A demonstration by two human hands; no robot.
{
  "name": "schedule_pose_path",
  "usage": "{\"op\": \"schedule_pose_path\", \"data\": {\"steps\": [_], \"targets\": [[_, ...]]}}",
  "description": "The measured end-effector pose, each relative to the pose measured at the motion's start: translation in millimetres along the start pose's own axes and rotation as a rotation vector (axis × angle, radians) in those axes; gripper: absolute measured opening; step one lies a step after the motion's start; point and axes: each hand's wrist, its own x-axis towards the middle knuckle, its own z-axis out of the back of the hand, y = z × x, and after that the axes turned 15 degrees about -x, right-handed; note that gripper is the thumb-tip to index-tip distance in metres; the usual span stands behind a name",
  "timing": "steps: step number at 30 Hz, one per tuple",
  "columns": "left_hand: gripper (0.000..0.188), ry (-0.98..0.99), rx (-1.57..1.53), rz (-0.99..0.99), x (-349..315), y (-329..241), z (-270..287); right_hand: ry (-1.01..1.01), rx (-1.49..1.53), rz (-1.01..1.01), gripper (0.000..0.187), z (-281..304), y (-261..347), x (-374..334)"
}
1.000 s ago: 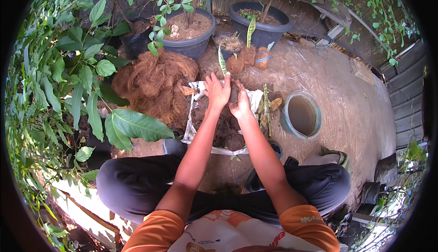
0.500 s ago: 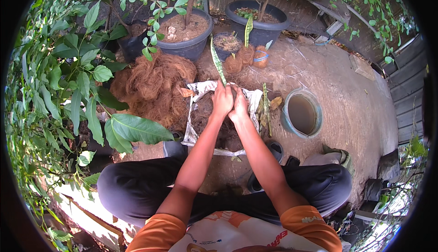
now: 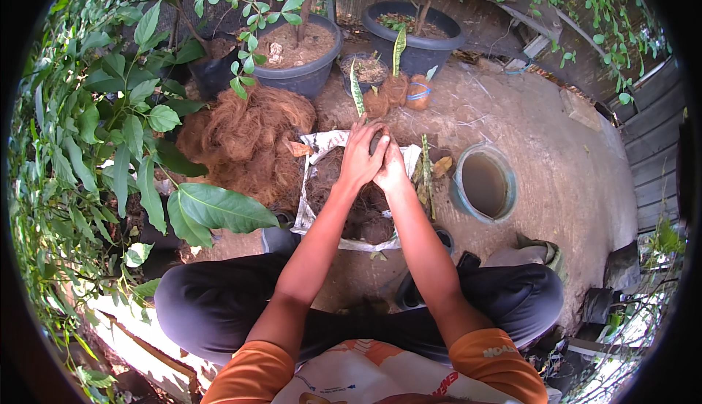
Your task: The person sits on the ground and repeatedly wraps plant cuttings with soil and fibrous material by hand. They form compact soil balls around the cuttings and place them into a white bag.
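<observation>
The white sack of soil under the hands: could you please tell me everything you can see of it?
The white sack lies open on the ground before the seated person, its thin, crumpled rim rolled down around dark, fibrous soil. It looks like woven plastic, soiled at the edges. The left hand and right hand are pressed together above its far end, around something hidden. A mound of brown coconut fibre lies against its left side.

home garden yard | potted plants (image 3: 300,53) | coconut fibre heap (image 3: 241,141) | climbing foliage (image 3: 110,111) | wooden fence (image 3: 651,155)
</observation>
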Motion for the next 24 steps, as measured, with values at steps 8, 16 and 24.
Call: {"op": "schedule_pose_path", "data": {"steps": [8, 16, 24], "targets": [[0.022, -0.088, 0.077, -0.138, -8, 5, -5, -0.146, -0.094, 0.002, 0.032, -6, -1, -11], [0.017, -0.229, 0.022, -0.1, -8, 1, -12, -0.058, -0.107, -0.034, 0.032, -9, 11, -15], [0.024, -0.336, 0.052, -0.057, 4, -33, -12, 0.154, 0.032, -0.01, 0.032, -10, 14, -10]]}}
